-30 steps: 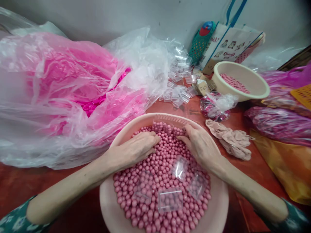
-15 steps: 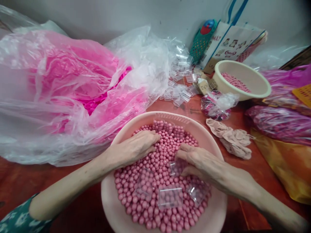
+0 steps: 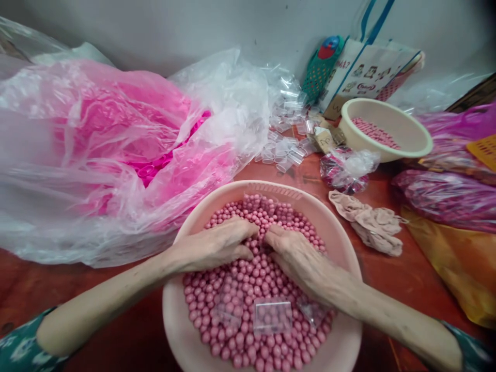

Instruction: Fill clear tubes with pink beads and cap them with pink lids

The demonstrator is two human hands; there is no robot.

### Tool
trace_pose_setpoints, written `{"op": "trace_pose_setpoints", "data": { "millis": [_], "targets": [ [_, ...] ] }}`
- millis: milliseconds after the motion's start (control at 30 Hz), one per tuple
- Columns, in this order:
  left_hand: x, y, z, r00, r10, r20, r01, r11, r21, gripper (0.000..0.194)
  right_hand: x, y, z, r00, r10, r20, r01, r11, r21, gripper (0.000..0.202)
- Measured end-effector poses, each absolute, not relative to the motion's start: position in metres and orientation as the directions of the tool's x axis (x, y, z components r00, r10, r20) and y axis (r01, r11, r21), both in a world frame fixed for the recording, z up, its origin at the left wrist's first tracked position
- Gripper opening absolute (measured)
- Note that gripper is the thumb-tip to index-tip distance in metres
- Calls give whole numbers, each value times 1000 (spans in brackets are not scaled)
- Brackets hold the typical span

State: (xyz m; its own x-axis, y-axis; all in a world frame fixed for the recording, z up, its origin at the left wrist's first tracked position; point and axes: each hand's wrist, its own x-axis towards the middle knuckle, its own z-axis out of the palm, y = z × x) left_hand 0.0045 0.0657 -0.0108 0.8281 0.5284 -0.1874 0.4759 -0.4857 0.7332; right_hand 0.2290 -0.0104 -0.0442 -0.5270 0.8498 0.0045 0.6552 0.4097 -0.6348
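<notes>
A pale pink round basin [image 3: 173, 315] holds a deep layer of pink beads [image 3: 240, 330]. My left hand [image 3: 222, 240] reaches in from the left, its fingers curled down at the beads; whatever lies between them is hidden. Close beside it, my right hand [image 3: 296, 253] has its fingers closed around what looks like a clear plastic tube, mostly covered by the hand. On the beads nearer me lie a clear rectangular tube [image 3: 272, 316], another clear tube [image 3: 229, 302] at its left, and one [image 3: 312, 311] partly under my right wrist. Several bead-filled clear tubes [image 3: 267, 205] rest by the far rim.
A large plastic bag of bright pink pieces [image 3: 127, 134] spreads at left. Loose clear tubes [image 3: 282, 147] lie behind the basin. At right are a cream bowl [image 3: 411, 139] with beads, a knotted plastic bag [image 3: 344, 168], a beige crumpled cloth [image 3: 368, 219] and purple-filled bags [image 3: 445, 199].
My right hand has moved left toward my left hand, and the clear tube by its fingers no longer lies in its former spot. My left hand has shifted slightly, thumb nearer me.
</notes>
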Motion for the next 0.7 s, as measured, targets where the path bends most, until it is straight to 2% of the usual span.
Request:
{"op": "trace_pose_setpoints", "data": {
  "millis": [67, 167, 267, 400, 500, 600, 700],
  "targets": [
    [7, 65, -6, 815, 542, -205, 475, -423, 772, 20, 223, -2, -48, -482, 876, -27, 617, 317, -720, 21],
    [7, 65, -3, 792, 568, -224, 469, -331, 819, 26, 216, 10, -45, -481, 876, -37, 590, 292, -753, 5],
    [1, 62, -8, 789, 568, -234, 462, -300, 835, 28, 213, 15, -33, -460, 886, -62, 525, 215, -824, 14],
    [-12, 54, -18, 745, 653, -138, 461, -354, 814, 37, 213, 11, -20, -400, 910, -106, 423, 80, -903, 11],
    [-12, 48, -20, 732, 676, -83, 438, -375, 817, 32, 212, 8, -20, -379, 916, -130, 406, 39, -913, 11],
    [-1, 46, -16, 682, 724, -99, 427, -285, 858, 26, 210, 8, -21, -380, 915, -134, 350, 8, -937, 14],
    [10, 49, -9, 674, 716, -185, 378, -119, 918, 19, 208, 9, -20, -390, 908, -156, 280, -44, -959, 14]
  ]
}}
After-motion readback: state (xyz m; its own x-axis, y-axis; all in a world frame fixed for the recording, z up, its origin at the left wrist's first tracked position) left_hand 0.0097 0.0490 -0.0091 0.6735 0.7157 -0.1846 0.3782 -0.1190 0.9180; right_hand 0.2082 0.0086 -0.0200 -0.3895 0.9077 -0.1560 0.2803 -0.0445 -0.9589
